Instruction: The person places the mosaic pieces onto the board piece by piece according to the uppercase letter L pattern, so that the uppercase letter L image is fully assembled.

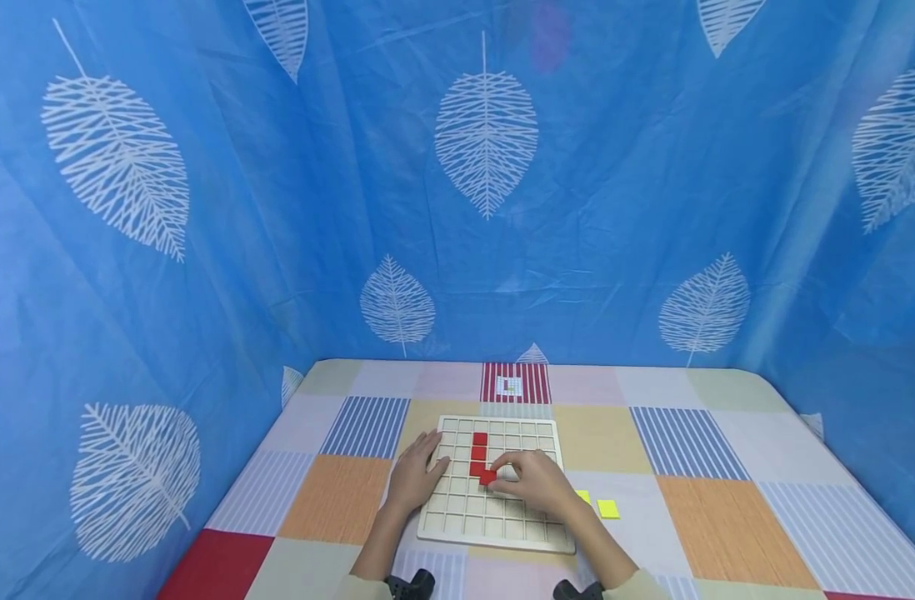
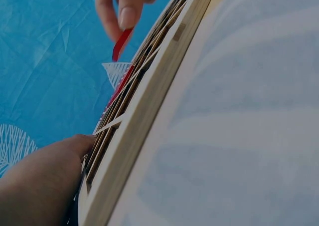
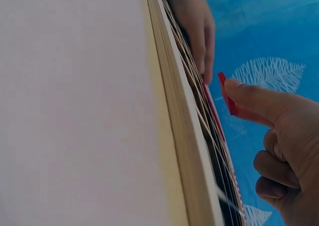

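A pale wooden grid board (image 1: 457,525) lies on the patterned tablecloth. Several red square tiles (image 1: 478,452) form a column in its cells. My right hand (image 1: 532,481) pinches another red tile (image 1: 487,477) between thumb and finger, just above the board near the column's lower end. In the right wrist view that tile (image 3: 227,95) is tilted and apart from the board, and the other fingers are curled in. My left hand (image 1: 416,473) rests on the board's left edge, fingers extended; its thumb (image 2: 82,143) lies at the frame in the left wrist view.
Two yellow square tiles (image 1: 607,508) lie right of the board, one partly hidden by the right forearm. Behind the board is a small card (image 1: 509,386) with a printed grid and coloured cells. A blue curtain (image 1: 487,275) with white leaves encloses the table.
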